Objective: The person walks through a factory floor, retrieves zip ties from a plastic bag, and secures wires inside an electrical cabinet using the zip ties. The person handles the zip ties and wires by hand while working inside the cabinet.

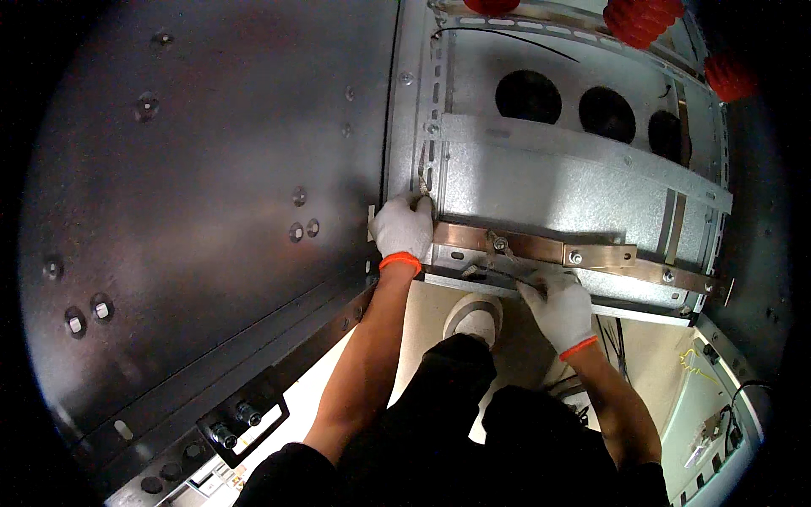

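Both my hands wear white gloves with orange cuffs. My left hand (404, 228) is closed at the left end of a copper busbar (528, 244), against the slotted metal upright (432, 160); whatever its fingers hold is hidden. A short light strip or cord (423, 176) rises just above those fingers. My right hand (561, 309) is below the busbar, thumb and fingers drawn together, and what they hold cannot be made out. A dark cable (494, 272) runs left from near its fingertips. Bolts (575, 258) fasten an overlapping copper piece (612, 256) to the busbar.
A dark cabinet side panel (220, 203) stands on the left. Beyond the busbar are a metal cross rail (583, 144), a back plate with round holes (528, 95) and red ribbed insulators (642, 21). My shoe (475, 318) is just below the cabinet's lower edge. Black cables (621, 346) lie at right.
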A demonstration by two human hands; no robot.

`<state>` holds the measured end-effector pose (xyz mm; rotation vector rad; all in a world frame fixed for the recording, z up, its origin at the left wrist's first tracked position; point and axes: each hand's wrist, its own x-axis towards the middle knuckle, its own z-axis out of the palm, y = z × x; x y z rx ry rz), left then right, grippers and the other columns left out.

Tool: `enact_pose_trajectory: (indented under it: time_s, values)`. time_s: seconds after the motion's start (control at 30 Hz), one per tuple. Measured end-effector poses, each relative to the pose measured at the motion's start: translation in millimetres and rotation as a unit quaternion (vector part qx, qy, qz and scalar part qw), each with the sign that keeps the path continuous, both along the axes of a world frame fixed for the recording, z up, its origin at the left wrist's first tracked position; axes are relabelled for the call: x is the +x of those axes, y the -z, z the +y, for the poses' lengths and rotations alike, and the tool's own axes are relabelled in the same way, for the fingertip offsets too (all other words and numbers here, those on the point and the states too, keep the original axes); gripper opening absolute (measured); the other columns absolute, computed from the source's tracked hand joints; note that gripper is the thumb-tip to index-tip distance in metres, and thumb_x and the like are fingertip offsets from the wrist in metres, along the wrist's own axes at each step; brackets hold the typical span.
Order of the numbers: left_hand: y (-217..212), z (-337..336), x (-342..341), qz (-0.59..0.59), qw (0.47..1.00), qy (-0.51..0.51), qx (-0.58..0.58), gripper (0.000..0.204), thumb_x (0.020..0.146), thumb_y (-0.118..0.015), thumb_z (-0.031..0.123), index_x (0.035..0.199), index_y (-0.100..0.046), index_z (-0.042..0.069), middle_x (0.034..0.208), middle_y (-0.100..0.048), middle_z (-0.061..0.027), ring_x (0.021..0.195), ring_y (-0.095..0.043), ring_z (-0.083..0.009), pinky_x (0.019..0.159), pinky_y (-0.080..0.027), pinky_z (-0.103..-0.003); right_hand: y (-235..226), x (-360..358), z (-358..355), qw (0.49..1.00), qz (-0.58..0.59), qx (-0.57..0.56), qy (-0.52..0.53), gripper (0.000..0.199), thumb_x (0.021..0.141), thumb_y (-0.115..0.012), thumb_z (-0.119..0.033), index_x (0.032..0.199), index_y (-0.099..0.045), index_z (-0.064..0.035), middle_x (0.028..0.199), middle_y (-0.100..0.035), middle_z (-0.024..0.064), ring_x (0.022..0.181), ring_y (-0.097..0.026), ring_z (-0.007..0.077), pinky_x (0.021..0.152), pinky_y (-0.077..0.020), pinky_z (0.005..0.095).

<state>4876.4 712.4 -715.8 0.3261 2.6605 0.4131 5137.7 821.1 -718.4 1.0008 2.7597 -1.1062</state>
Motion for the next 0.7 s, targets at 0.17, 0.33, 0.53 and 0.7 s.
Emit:
enact_pose_trajectory:
  time_s: [0.17,0.33,0.53,0.7]
  values:
    - [-2.1,2.9,-1.5,0.005,0.999,0.015,-0.034,0.039,0.087,-0.064,0.035,0.108,-0.073,0.003,0.102,-0.070,-0.0268,0.100,-0.067,-0.0436,0.092,-0.050,-0.047,-33.6,-47.8,1.2,0.985,0.173,-0.011,-0.023,0.026,0.084,-0.073,-0.023,0.104,-0.064,-0.0087,0.090,-0.067,0.0137,0.075,-0.068,0.0345,0.062,-0.0540,0.0456]
    - [1.7,0.8,0.9,0.035,0.999,0.021,-0.004,0.036,0.087,-0.062,0.035,0.104,-0.076,0.006,0.095,-0.071,-0.0256,0.093,-0.068,-0.0427,0.090,-0.052,-0.046,19.4,-62.8,-37.5,0.986,-0.038,0.042,-0.155,0.024,0.092,-0.056,-0.021,0.114,-0.063,-0.0141,0.093,-0.069,0.0117,0.077,-0.071,0.0289,0.062,-0.0551,0.0443]
    - [1.4,4.6,-0.5,0.036,0.999,0.018,-0.026,0.035,0.086,-0.062,0.033,0.106,-0.076,0.008,0.095,-0.071,-0.0241,0.092,-0.069,-0.0419,0.090,-0.052,-0.045,32.5,-62.1,-36.5,0.976,-0.103,0.029,-0.189,0.029,0.096,-0.053,-0.032,0.114,-0.063,-0.0117,0.090,-0.069,0.0144,0.080,-0.071,0.0324,0.069,-0.0562,0.0442]
    - [-7.4,3.6,-4.0,-0.024,1.000,-0.013,-0.001,0.040,0.085,-0.066,0.032,0.110,-0.072,0.001,0.102,-0.070,-0.0280,0.099,-0.067,-0.0446,0.090,-0.051,-0.048,-29.5,-59.6,4.2,0.960,-0.025,-0.049,-0.273,0.045,0.101,-0.045,-0.046,0.123,-0.062,-0.0102,0.101,-0.069,0.0168,0.091,-0.069,0.0347,0.076,-0.0552,0.0463]
